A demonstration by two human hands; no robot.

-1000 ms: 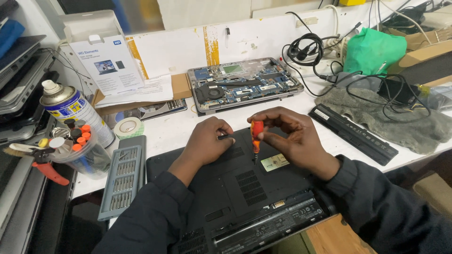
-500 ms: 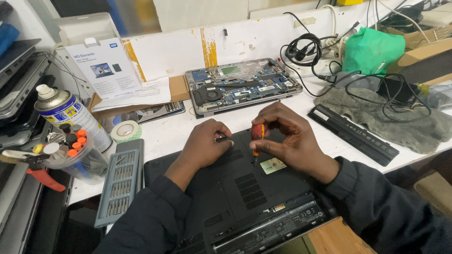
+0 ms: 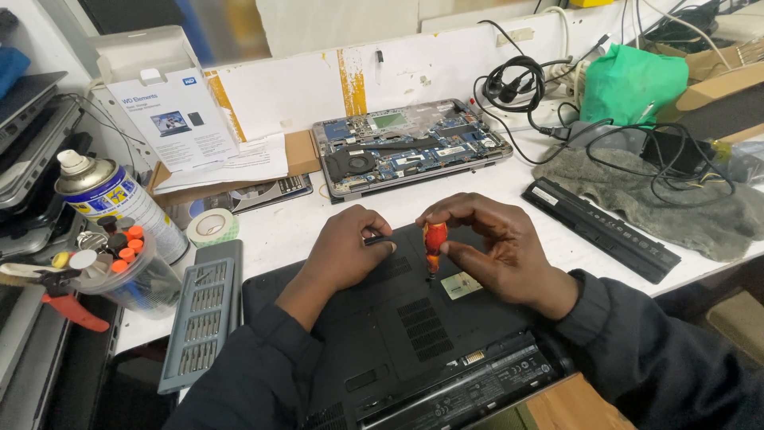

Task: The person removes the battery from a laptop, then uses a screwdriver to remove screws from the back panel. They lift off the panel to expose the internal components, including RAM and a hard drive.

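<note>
- The tabletop (image 3: 446, 209) is white and carries everything told below.
- The black laptop (image 3: 398, 334) lies bottom-up at the near edge of the tabletop, with both hands on its far part.
- A grey cloth (image 3: 676, 211) lies to the right of the laptop, well apart, with a black cable across it.
- An open laptop (image 3: 406, 147) with its board bare lies beyond the black laptop, near it.
- A white box (image 3: 171, 107) stands beyond and left of the laptop, well apart.
- A green bag (image 3: 633, 84) sits far beyond and right of the laptop.
- A black battery (image 3: 601, 228) lies on the tabletop right of the laptop, near it, at a slant.
- A grey bit case (image 3: 199, 314) lies just beside the laptop's left edge.
- A spray can (image 3: 119, 203) stands left of the laptop, past the bit case.
- The right hand (image 3: 497, 247) is clamped on the screwdriver, fingers closed round its handle.
- The left hand (image 3: 346, 251) rests on the laptop, fingers curled in and pinching a small dark part; what it is I cannot tell.
- A tape roll (image 3: 212, 227) lies left of the laptop, beyond the bit case.
- The screwdriver (image 3: 434, 240), orange-red, stands upright, tip down on the laptop's base, between the two hands.
</note>
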